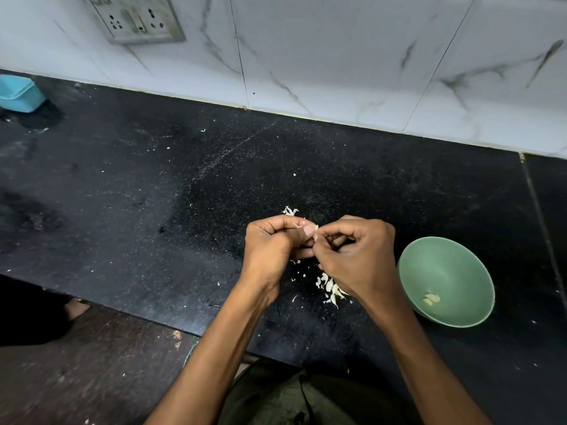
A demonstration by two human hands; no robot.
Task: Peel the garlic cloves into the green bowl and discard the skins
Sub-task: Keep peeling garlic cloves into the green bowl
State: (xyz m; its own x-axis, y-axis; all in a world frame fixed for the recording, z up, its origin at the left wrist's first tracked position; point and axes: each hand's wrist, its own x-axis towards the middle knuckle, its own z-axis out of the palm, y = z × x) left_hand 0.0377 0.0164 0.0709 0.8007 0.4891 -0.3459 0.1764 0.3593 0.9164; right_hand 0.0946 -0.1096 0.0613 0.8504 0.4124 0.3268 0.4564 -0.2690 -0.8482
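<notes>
Black speckled counter (pixel 153 185), marble-tile wall (pixel 337 56) behind; left hand (pixel 270 250) and right hand (pixel 356 256) both pinch garlic clove (pixel 313 233) mid-frame; green bowl (pixel 478 277) right.

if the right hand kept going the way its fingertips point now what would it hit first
Its fingertips point left, so the right hand would almost at once meet the garlic clove and the left hand pinching it; they look already in contact.

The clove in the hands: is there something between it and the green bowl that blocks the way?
Nothing visible does. The clove is pinched between both hands; the bowl sits open to the right on the counter. Only the right hand itself lies between them.
</notes>
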